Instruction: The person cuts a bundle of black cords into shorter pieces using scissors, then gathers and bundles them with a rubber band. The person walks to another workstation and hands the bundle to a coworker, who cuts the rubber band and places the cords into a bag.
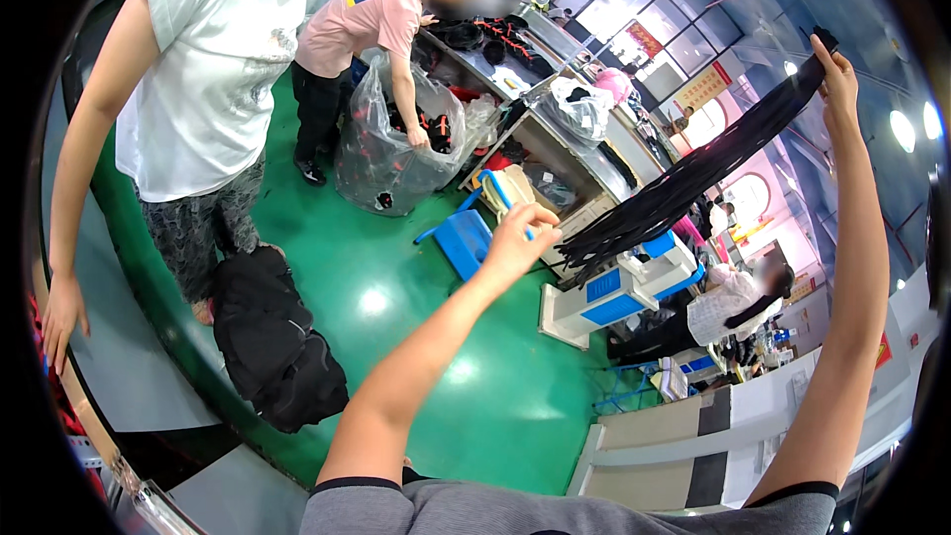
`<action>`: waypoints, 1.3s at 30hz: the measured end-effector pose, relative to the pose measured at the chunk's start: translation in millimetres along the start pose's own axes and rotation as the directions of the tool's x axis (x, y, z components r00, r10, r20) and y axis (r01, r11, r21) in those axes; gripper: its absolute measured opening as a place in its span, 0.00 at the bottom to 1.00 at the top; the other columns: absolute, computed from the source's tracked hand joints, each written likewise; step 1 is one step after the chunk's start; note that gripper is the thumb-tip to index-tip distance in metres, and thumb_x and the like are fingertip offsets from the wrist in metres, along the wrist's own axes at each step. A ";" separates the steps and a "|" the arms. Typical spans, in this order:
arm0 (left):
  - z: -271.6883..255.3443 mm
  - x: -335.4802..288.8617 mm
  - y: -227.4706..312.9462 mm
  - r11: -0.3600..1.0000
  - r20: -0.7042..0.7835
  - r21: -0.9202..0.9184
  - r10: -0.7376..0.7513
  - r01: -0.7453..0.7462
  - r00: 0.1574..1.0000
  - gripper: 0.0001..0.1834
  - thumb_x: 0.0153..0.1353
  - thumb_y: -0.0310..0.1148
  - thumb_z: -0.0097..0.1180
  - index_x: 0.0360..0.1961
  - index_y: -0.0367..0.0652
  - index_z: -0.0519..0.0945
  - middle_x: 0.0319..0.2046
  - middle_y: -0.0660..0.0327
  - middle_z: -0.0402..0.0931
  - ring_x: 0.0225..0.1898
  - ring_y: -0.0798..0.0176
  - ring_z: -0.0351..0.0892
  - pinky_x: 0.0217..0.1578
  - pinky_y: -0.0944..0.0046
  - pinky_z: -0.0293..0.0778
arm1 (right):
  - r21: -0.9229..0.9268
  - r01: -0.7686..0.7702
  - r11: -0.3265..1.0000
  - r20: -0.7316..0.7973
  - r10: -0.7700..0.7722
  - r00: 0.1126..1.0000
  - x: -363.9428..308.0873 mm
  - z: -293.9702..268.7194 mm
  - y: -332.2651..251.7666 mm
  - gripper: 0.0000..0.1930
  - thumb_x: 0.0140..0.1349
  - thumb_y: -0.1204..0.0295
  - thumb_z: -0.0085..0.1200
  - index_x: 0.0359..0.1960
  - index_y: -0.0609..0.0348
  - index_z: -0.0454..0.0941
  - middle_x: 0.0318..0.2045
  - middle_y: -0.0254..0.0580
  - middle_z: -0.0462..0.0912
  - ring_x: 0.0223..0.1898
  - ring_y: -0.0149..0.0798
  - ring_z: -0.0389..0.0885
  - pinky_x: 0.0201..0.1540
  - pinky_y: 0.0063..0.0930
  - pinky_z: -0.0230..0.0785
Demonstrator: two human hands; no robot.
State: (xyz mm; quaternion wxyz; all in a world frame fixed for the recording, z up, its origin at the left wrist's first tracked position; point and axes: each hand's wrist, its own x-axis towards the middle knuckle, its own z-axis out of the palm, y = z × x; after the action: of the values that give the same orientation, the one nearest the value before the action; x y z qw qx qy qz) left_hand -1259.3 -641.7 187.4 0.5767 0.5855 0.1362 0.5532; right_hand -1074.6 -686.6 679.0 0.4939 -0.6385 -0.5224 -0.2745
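High on the right, my right hand [837, 79] is closed around the upper end of a long bundle of black straps [713, 163]. The bundle slants down to the left, its strands fanning out at the lower end. Close to those loose ends is my left hand [522, 241], raised mid-picture with its fingers pinched together. A thin blue pen-like stick [498, 192] appears between its fingers, though blue chair tubing behind makes its outline hard to tell.
A blue chair [464, 243] stands on the green floor. Beyond, a person in pink [374, 20] reaches into a large clear plastic bag [381, 168]. A person in white [208, 79] stands at left beside a black bundle [267, 337]. Another person [728, 312] sits at right near white-and-blue equipment [604, 302].
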 end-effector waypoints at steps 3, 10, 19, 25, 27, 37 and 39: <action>28.8 -16.7 24.2 0.994 0.070 -0.093 0.072 -0.066 0.995 0.06 0.51 0.31 0.61 0.32 0.44 0.80 0.28 0.65 0.71 0.33 0.67 0.72 0.34 0.68 0.66 | 0.024 0.026 0.999 -0.019 -0.025 1.000 -4.2 0.6 -7.2 0.30 0.43 0.55 0.69 0.41 0.63 0.72 0.22 0.26 0.68 0.18 0.19 0.58 0.20 0.16 0.46; 58.6 -18.9 12.2 0.948 -0.076 0.287 0.168 -0.139 0.983 0.13 0.48 0.32 0.64 0.35 0.41 0.78 0.36 0.60 0.71 0.39 0.60 0.72 0.40 0.61 0.70 | -0.009 0.019 1.000 0.016 -0.018 1.000 2.5 -1.1 -16.9 0.22 0.44 0.56 0.69 0.33 0.58 0.74 0.21 0.25 0.69 0.19 0.20 0.61 0.22 0.15 0.49; 47.6 4.5 -27.4 0.849 0.186 -0.446 -0.221 0.283 0.957 0.08 0.60 0.30 0.54 0.37 0.37 0.76 0.29 0.65 0.76 0.33 0.72 0.74 0.37 0.72 0.70 | -0.110 0.019 0.994 -0.046 -0.024 0.999 4.0 -3.1 -4.6 0.22 0.44 0.54 0.68 0.28 0.57 0.72 0.19 0.25 0.68 0.18 0.21 0.63 0.20 0.16 0.52; 32.3 3.0 -30.2 0.640 0.398 -0.602 -0.277 0.477 0.874 0.09 0.63 0.33 0.51 0.40 0.40 0.75 0.31 0.67 0.75 0.32 0.74 0.73 0.36 0.75 0.69 | -0.180 -0.024 0.983 -0.002 0.025 1.000 11.1 -12.5 9.2 0.24 0.43 0.51 0.68 0.27 0.56 0.72 0.20 0.27 0.66 0.18 0.20 0.59 0.20 0.17 0.53; 25.9 3.1 -30.2 0.591 0.429 -0.618 -0.300 0.519 0.852 0.10 0.63 0.35 0.52 0.41 0.41 0.74 0.32 0.66 0.75 0.32 0.74 0.73 0.34 0.75 0.70 | -0.154 -0.056 0.987 -0.012 0.054 0.998 6.0 -12.7 7.3 0.23 0.43 0.52 0.68 0.26 0.55 0.71 0.20 0.26 0.66 0.18 0.20 0.58 0.20 0.17 0.52; 23.3 0.2 -21.3 0.527 0.420 -0.637 -0.376 0.563 0.826 0.10 0.63 0.36 0.50 0.43 0.46 0.71 0.29 0.66 0.75 0.29 0.73 0.76 0.33 0.73 0.70 | -0.166 -0.061 0.984 0.009 0.063 0.998 -5.8 -27.7 9.7 0.19 0.45 0.53 0.66 0.26 0.52 0.73 0.18 0.23 0.68 0.18 0.19 0.60 0.21 0.15 0.48; 24.0 2.2 -18.0 0.529 0.440 -0.646 -0.331 0.550 0.835 0.13 0.63 0.37 0.51 0.46 0.47 0.68 0.31 0.64 0.74 0.31 0.71 0.76 0.32 0.72 0.70 | -0.172 -0.049 0.984 -0.007 0.048 0.999 -8.1 -28.6 3.5 0.19 0.45 0.53 0.66 0.27 0.52 0.73 0.18 0.24 0.69 0.18 0.19 0.61 0.21 0.15 0.48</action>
State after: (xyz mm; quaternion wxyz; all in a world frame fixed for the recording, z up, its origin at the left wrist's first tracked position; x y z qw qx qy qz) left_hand -1230.6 -647.2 180.3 0.8992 0.3067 -0.0382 0.3096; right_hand -1069.0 -715.9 681.1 0.4442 -0.6909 -0.4803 -0.3076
